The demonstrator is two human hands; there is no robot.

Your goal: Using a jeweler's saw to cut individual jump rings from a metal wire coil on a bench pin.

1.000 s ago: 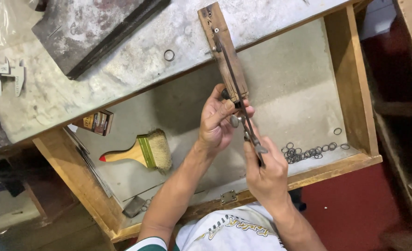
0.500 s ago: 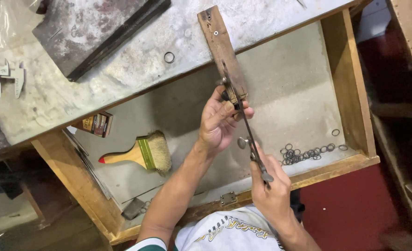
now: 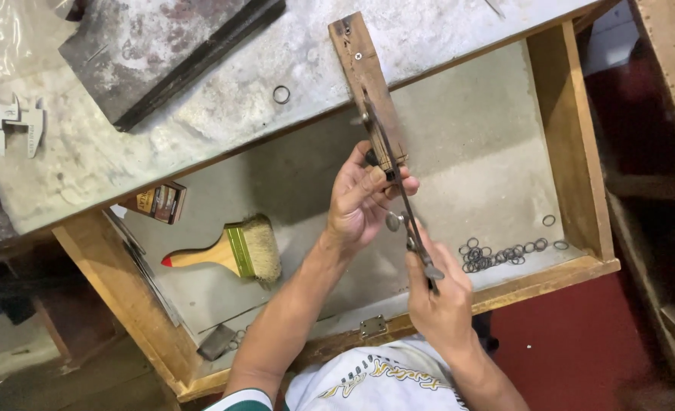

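Workbench [image 3: 223, 114], grey and scuffed, carries a dark slab [image 3: 162, 46], a caliper [image 3: 6, 122] and one loose metal ring [image 3: 281, 94]. Beneath it an open wooden drawer [image 3: 573, 152] holds a paintbrush [image 3: 227, 251], a small printed box [image 3: 158, 202] and a cluster of finished rings [image 3: 505, 253] near its front edge. A wooden peg [image 3: 368, 87] juts from the bench over the drawer. Left hand [image 3: 364, 202] is closed round a small workpiece, too small to identify, pressed against the peg's end. Right hand [image 3: 440, 301] grips the handle of a jeweller's saw [image 3: 410, 221], blade at the workpiece. Judgement: cutting in progress; many rings done, stock remaining cannot be seen
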